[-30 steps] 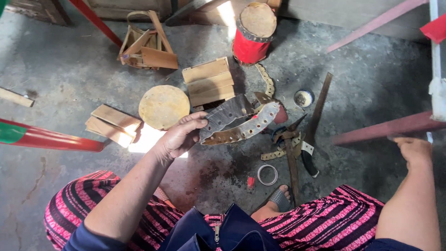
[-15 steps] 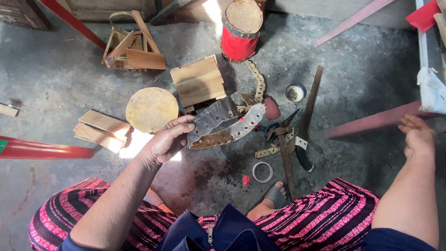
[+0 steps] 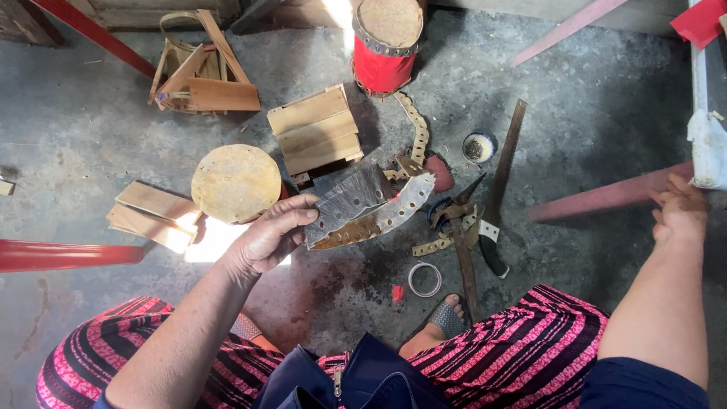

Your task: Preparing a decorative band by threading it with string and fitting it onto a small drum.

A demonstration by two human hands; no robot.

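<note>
A curved hide strip (image 3: 371, 208), hairy grey on top and punched with holes along its pale edge, is pinched at its near end by the left hand (image 3: 269, 238), thumb above and fingers below. Past the far tip of the strip a dark red piece (image 3: 439, 173) and a knife (image 3: 488, 246) are seen on the concrete floor (image 3: 591, 136). Just beyond the gripping thumb a round drum head (image 3: 236, 183) is set (a stack of wooden boards (image 3: 314, 132) beside it). The right hand (image 3: 681, 212) is laid on a pink bar (image 3: 598, 201), well apart from the strip; whether it is closed cannot be told.
</note>
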